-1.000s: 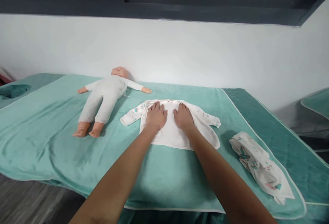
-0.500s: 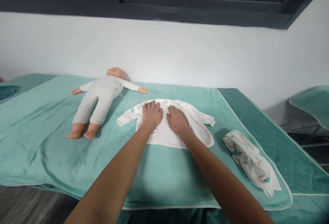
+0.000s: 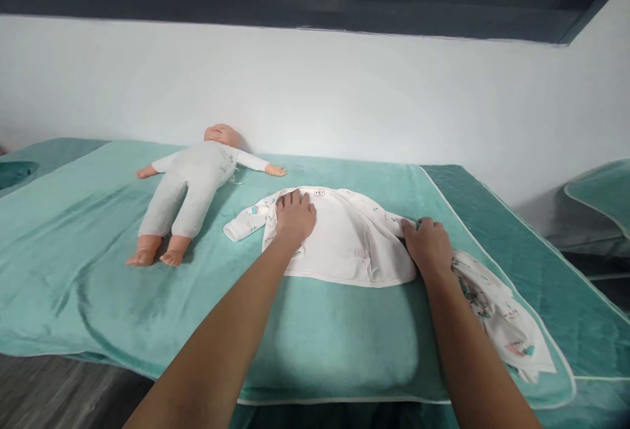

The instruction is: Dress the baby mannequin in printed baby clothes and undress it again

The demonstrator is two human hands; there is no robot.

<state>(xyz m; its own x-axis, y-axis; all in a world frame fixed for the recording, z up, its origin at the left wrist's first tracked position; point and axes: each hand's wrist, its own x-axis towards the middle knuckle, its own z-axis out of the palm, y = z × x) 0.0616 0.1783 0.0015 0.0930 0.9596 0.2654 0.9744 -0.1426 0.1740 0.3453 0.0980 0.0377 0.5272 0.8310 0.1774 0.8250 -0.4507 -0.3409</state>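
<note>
A white baby shirt [image 3: 339, 239] with small coloured prints on its sleeves lies spread open, its plain inside facing up. My left hand [image 3: 295, 216] rests flat on its left half, fingers stretched toward the neckline and its small label. Out at the right sleeve, my right hand [image 3: 429, 245] has its thumb and curled fingers closed on the cuff, which they mostly cover. Just beside that wrist is a folded printed white garment [image 3: 506, 324], partly hidden by my forearm.
A baby doll [image 3: 197, 173] in a white bodysuit lies on its back at the left, head toward the wall. Beneath everything is a green blanket [image 3: 339, 344]. A white wall [image 3: 315, 94] and a dark window frame [image 3: 384, 6] stand behind; another green padded surface [image 3: 603, 186] is at far right.
My right hand has moved right, from the middle of the shirt to its right sleeve cuff, and closed there. My left hand stays on the shirt. The view has tilted slightly down.
</note>
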